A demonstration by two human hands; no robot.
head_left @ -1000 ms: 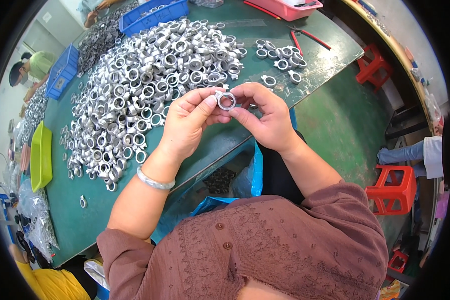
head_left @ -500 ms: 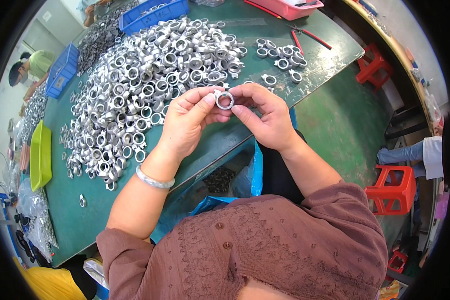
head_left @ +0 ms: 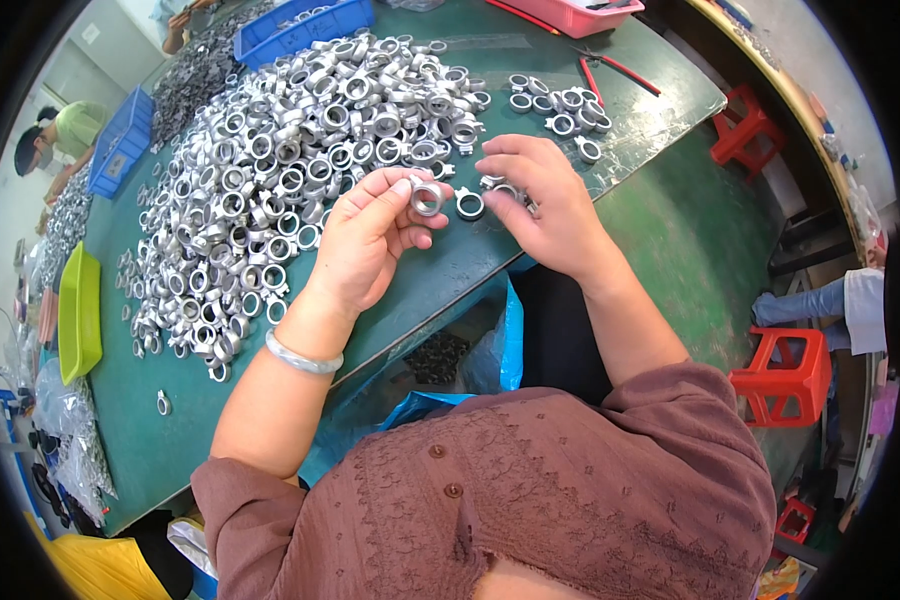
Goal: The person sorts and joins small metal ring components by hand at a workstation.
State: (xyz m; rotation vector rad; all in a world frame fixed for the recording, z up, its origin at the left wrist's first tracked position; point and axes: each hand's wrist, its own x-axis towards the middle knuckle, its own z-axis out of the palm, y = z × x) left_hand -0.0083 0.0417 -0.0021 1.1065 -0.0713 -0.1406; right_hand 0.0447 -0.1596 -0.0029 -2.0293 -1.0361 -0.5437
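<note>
My left hand (head_left: 365, 235) pinches a small silver-grey metal ring (head_left: 428, 213) with a lug on its rim, between thumb and fingers. To the right, my right hand (head_left: 555, 215) is low over the table with thumb and fingers apart. Under its fingertips are more rings (head_left: 507, 188), partly hidden by the hand; whether it touches them I cannot tell. Between both hands another ring (head_left: 469, 217) rests on the green table (head_left: 410, 270). A large heap of such rings (head_left: 300, 150) spreads beyond my left hand.
A small group of rings (head_left: 562, 125) lies at the far right, near red-handled pliers (head_left: 620, 75). Blue bins (head_left: 300, 35), a pink tray (head_left: 590, 18) and a green tray (head_left: 80, 312) stand around. Below the table edge hangs a blue bag (head_left: 512, 335). Red stools (head_left: 785, 375) are on the right.
My right hand has let go of the ring held by both hands and moved right, over the rings on the table. My left hand keeps its ring, shifted slightly left.
</note>
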